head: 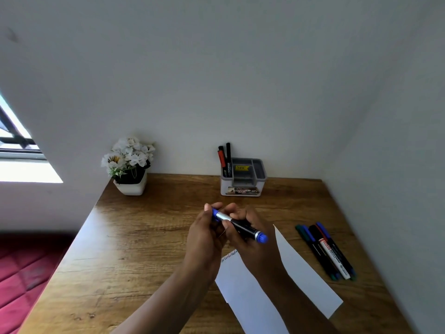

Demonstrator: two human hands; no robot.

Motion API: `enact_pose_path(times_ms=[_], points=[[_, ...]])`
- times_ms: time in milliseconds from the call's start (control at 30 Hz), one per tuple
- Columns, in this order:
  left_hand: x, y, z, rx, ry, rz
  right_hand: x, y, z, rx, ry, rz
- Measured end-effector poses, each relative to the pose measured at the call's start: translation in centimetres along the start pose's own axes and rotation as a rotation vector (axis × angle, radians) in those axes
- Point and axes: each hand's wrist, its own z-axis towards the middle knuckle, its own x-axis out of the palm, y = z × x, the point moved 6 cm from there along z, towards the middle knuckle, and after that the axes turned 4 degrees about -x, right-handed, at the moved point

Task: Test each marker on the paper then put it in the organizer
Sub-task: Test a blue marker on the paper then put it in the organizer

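Note:
Both hands hold one blue marker (243, 226) above the desk, level and slanting down to the right. My left hand (204, 235) grips its blue cap end at the upper left. My right hand (250, 237) wraps the black barrel, whose blue tail sticks out to the right. Below the hands lies a white sheet of paper (301, 280) with scribbles near its top left edge. The grey and white organizer (243, 186) stands at the back of the desk with two markers (225, 157) upright in its left compartment.
Several loose markers (325, 251) lie in a row to the right of the paper. A white pot of white flowers (130, 165) stands at the back left corner. Walls close the desk (144, 237) at the back and right; the left edge drops to a red surface.

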Motion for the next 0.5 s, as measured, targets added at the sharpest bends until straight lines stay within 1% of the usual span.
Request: enact_pose_path(times_ms=[167, 233, 300, 367, 467, 500], points=[[1.0, -0.7, 0.7, 0.056, 0.026, -0.036, 0.2, 0.3, 0.8, -0.019, -0.064, 0.011], [1.3, -1.1, 0.8, 0.099, 0.046, -0.030, 0.1, 0.5, 1.1, 0.029, -0.117, 0.023], [1.5, -1.0, 0.9, 0.128, 0.062, -0.038, -0.1, -0.2, 1.3, 0.190, -0.208, 0.119], [1.5, -0.7, 1.1, 0.139, 0.061, -0.097, -0.1, -1.2, 1.5, 0.361, -0.265, 0.237], [1.0, -0.2, 1.7, 0.137, 0.072, -0.188, 0.4, -3.0, 1.1, 0.588, -0.264, 0.447], [0.8, -0.1, 1.9, 0.129, 0.082, -0.204, 0.4, -3.1, 1.1, 0.621, -0.234, 0.495]])
